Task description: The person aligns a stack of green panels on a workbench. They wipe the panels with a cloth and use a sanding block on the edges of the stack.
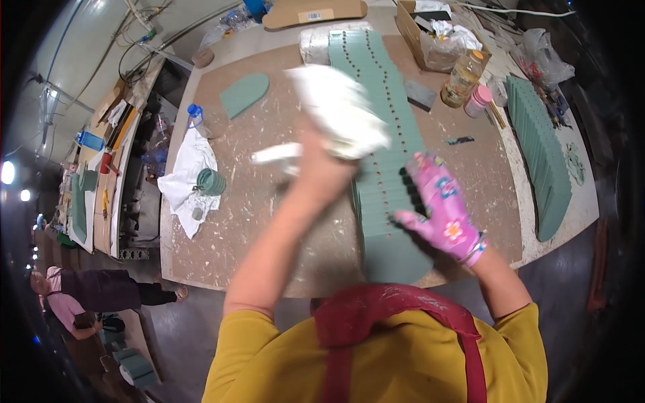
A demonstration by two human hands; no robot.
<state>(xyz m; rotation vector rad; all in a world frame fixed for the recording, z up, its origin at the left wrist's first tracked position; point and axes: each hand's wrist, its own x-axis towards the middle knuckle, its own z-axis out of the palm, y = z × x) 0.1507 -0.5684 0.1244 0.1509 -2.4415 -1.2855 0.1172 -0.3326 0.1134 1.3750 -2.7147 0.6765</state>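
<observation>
- Yellow sleeves and a red apron (396, 316) fill the lower edge, closest to the viewer, above a worn brown worktable (269, 221).
- Just beyond, a long row of overlapping green boards (383, 134), each with small holes, runs away from the person across the table.
- Right hand (440, 208), in a pink flowered glove, lies flat on the near end of the row, fingers spread open and gripping nothing.
- Left hand (322, 168), bare, is closed around a white cloth (339, 111), blurred, bunched above its fingers and over the row's left side.
- Left of that hand's fingers sit a single green board (244, 93), a white rag (188, 178) and a green cup (211, 181).
- Beyond the gloved fingers stand an oil bottle (463, 77) and a pink jar (478, 101); to their right, a second stack of green boards (541, 154).
</observation>
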